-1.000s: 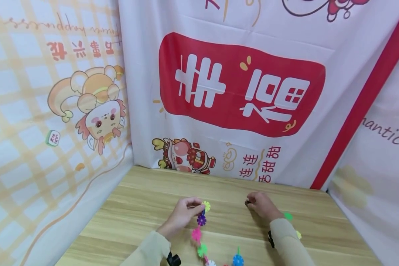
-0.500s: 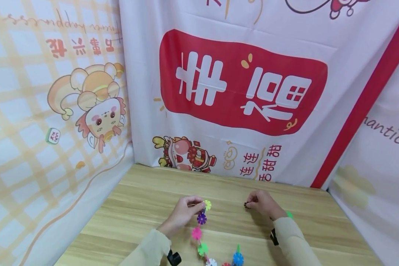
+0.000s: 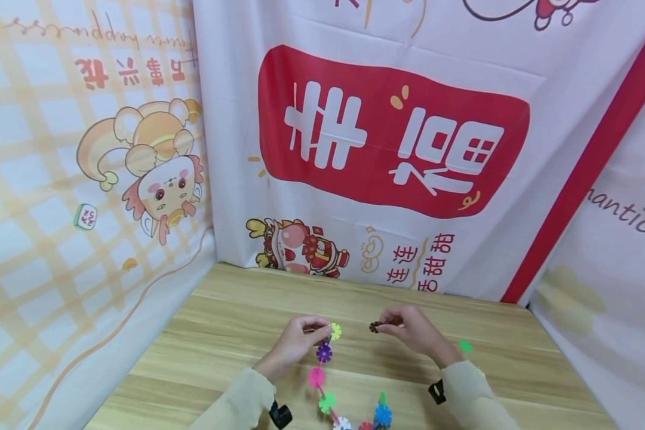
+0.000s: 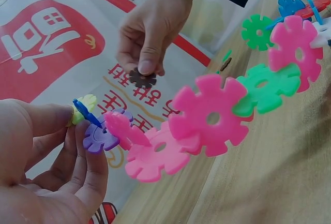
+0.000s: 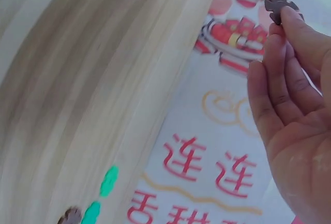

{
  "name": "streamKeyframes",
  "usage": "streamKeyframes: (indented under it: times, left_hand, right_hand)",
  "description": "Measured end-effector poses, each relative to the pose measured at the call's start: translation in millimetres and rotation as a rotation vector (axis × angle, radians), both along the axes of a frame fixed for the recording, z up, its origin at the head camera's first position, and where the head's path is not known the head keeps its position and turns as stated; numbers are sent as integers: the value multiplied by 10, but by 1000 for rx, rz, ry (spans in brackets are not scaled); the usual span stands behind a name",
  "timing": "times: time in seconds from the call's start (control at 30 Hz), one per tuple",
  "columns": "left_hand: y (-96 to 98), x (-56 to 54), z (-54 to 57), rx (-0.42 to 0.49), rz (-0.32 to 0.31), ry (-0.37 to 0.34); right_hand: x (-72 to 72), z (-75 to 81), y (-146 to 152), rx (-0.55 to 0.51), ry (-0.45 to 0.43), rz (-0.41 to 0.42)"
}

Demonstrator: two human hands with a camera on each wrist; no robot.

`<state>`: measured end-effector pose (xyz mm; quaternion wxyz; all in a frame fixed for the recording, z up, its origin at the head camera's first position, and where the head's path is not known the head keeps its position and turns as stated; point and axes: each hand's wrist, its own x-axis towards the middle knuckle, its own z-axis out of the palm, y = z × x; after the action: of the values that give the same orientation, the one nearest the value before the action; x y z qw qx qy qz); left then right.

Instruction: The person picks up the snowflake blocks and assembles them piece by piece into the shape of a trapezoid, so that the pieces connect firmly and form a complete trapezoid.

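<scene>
My left hand (image 3: 294, 346) pinches a yellow snowflake disc (image 3: 335, 331) at the upper end of a chain of interlocking plastic discs. Below it come a blue disc (image 4: 88, 113) and a purple disc (image 4: 101, 137), then several pink, green and white ones. The chain curves down toward the front of the table, where a red disc and a blue disc (image 3: 383, 415) show at its other end. Between thumb and fingers, my right hand (image 3: 412, 333) holds a dark brown snowflake disc (image 3: 374, 326), apart from the chain and to the right of the yellow disc.
A loose green disc (image 3: 464, 346) lies on the wooden table (image 3: 236, 298) by the right forearm. In the right wrist view, another brown disc (image 5: 71, 215) lies close to green ones. A printed cloth (image 3: 392, 131) hangs behind the table.
My right hand has moved left, bringing the brown disc closer to the chain's yellow end. The left hand has stayed almost in place, holding the chain.
</scene>
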<state>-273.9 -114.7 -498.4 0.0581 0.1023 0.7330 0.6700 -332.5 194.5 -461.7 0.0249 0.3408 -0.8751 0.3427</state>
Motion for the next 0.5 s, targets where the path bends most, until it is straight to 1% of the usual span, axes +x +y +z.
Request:
streamKeyframes:
  times: [0.13, 0.27, 0.4, 0.5]
  left_hand:
    - [5, 5, 0, -8, -8, 6]
    - [17, -4, -12, -15, -13, 14]
    - [29, -6, -22, -13, -12, 16]
    - [34, 1, -20, -12, -9, 21]
  right_hand:
    - [99, 22, -126, -37, 32, 22]
    - [182, 19, -231, -54, 88, 39]
    - [226, 5, -323, -62, 165, 64]
    - [239, 2, -383, -76, 191, 80]
